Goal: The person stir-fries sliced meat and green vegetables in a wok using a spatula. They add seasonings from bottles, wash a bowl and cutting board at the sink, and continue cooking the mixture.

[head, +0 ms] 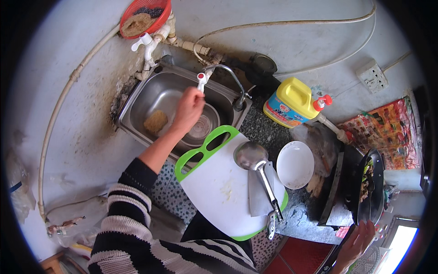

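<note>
My left hand [191, 107] reaches over the stainless steel sink [164, 82], its fingers closed at the white lever of a tap [202, 79] with a red cap. Below it in the basin are a metal bowl [214, 120] and a tan scouring pad [156, 121]. At the lower right, my right hand [356, 243] is at the near edge of a black wok [378, 191], beside its handle. The wok holds cooked food [366, 178] and a dark utensil. Whether this hand grips the utensil's end is unclear.
A white cutting board [208, 191] with green ends carries a steel ladle [251, 156] and a cleaver [256, 197], overhanging the sink's front edge. A white bowl [295, 165] and a yellow detergent jug [291, 102] stand on the counter. A red basket [164, 20] hangs upper left.
</note>
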Demonstrator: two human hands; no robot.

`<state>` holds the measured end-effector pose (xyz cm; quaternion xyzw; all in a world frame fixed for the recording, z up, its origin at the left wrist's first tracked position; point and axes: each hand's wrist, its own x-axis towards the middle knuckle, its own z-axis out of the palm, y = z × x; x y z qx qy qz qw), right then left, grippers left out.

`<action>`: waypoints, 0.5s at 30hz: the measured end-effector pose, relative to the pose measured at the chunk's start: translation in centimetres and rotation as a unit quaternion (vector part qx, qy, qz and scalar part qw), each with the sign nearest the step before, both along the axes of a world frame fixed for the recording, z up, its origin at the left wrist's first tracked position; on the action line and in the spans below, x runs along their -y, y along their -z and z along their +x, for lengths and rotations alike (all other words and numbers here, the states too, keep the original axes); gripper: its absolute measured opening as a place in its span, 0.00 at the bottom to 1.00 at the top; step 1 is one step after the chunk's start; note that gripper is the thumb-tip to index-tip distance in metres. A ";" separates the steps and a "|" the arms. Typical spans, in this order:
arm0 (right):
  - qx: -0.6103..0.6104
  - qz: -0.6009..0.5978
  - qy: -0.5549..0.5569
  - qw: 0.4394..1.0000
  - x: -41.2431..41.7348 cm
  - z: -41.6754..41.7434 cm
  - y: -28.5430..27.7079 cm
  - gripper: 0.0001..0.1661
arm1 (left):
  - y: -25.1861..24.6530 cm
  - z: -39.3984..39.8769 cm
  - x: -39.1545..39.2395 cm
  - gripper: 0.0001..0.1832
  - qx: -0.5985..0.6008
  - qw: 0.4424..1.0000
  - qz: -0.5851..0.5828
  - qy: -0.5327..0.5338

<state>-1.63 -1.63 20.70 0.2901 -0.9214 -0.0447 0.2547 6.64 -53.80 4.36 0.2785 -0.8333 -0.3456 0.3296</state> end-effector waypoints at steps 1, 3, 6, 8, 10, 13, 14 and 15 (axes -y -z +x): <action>0.002 -0.004 -0.011 1.000 0.6 0.1 -0.1 0.12 | -0.8 -0.5 0.1 0.04 0.025 0.999 0.006 0.044; -0.001 -0.004 -0.040 0.999 1.7 0.3 -0.3 0.12 | 5.7 -3.7 3.0 0.04 -0.091 0.992 0.014 0.088; -0.011 0.004 -0.053 0.999 2.3 1.1 -0.7 0.12 | 5.7 -4.2 3.4 0.03 -0.080 0.992 0.043 0.088; -0.002 -0.003 -0.042 0.999 2.1 1.6 -0.7 0.12 | 6.2 -3.2 3.8 0.04 -0.075 0.986 0.145 0.033; -0.041 0.006 -0.047 0.998 4.0 2.0 -1.3 0.10 | 6.3 -2.3 4.4 0.05 -0.024 0.955 0.291 -0.046; -0.054 0.009 -0.061 0.997 5.2 2.0 -1.4 0.09 | 11.0 -3.2 7.1 0.04 -0.057 0.836 0.544 -0.049; -0.051 0.009 -0.063 0.997 5.4 2.1 -1.2 0.09 | 13.8 -4.3 8.1 0.05 -0.095 0.770 0.631 -0.035; -0.052 0.019 -0.071 0.996 5.6 2.1 -1.0 0.09 | 16.0 -5.4 8.5 0.06 -0.117 0.745 0.656 -0.041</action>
